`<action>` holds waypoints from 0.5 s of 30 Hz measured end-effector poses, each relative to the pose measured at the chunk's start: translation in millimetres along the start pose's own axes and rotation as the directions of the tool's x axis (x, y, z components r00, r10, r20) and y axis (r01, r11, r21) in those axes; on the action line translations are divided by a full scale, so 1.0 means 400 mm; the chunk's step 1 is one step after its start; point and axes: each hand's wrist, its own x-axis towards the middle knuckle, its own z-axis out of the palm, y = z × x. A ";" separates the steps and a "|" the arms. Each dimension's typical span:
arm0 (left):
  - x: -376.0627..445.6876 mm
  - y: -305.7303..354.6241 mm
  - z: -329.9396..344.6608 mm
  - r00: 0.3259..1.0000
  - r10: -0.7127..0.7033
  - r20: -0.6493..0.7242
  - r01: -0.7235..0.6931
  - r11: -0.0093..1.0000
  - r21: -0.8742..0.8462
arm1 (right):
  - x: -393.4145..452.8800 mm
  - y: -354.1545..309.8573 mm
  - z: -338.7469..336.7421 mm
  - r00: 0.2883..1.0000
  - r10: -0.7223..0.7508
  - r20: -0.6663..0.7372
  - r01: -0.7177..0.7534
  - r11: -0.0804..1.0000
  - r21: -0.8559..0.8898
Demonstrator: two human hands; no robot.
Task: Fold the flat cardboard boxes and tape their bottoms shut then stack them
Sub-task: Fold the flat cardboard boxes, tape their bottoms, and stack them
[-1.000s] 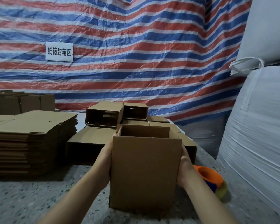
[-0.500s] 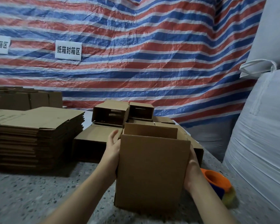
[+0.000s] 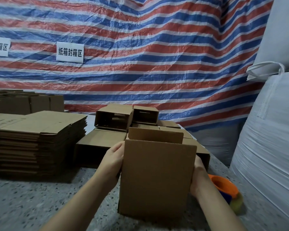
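A folded brown cardboard box (image 3: 155, 177) stands upright on the speckled table (image 3: 23, 202), its top open. My left hand (image 3: 113, 160) holds its left side, fingers wrapped round the edge. My right hand (image 3: 198, 177) holds its right side, mostly hidden behind the box wall. A tall stack of flat cardboard boxes (image 3: 33, 142) sits to the left. Behind the held box lie several folded boxes (image 3: 113, 119), two on top with their open ends facing me.
An orange and blue tape dispenser (image 3: 223, 187) lies on the table just right of my right wrist. Large white sacks (image 3: 270, 139) crowd the right side. A striped tarp (image 3: 140, 55) hangs behind the table. More cardboard (image 3: 23, 102) is piled at the far left.
The box stays between both hands. My left hand's fingers, stretched up along the box's left edge half a second ago, now wrap round it. The view has shifted slightly.
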 end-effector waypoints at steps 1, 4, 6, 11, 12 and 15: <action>-0.001 0.000 0.003 1.000 -0.003 -0.012 0.003 1.000 0.004 | 0.001 -0.002 0.000 1.000 0.000 -0.010 0.000 1.000 -0.021; 0.003 -0.006 0.014 0.997 0.007 -0.083 0.000 0.996 0.092 | 0.005 -0.009 0.001 1.000 0.019 -0.015 -0.020 0.998 -0.055; 0.005 -0.004 0.016 0.994 0.008 -0.113 0.008 0.989 0.146 | 0.004 -0.011 0.003 1.000 0.024 -0.013 -0.025 0.998 -0.062; 0.005 0.002 -0.031 0.989 0.012 0.148 -0.042 0.978 0.204 | 0.004 -0.010 0.003 0.999 0.035 -0.034 -0.038 0.996 -0.079; 0.006 0.003 -0.037 0.987 0.015 0.162 -0.050 0.976 0.214 | 0.005 -0.010 0.003 0.998 0.046 -0.041 -0.050 0.995 -0.085; 0.012 0.004 -0.040 0.988 0.039 0.148 -0.079 0.959 0.272 | 0.003 -0.013 0.003 0.997 0.075 -0.036 -0.078 0.994 -0.072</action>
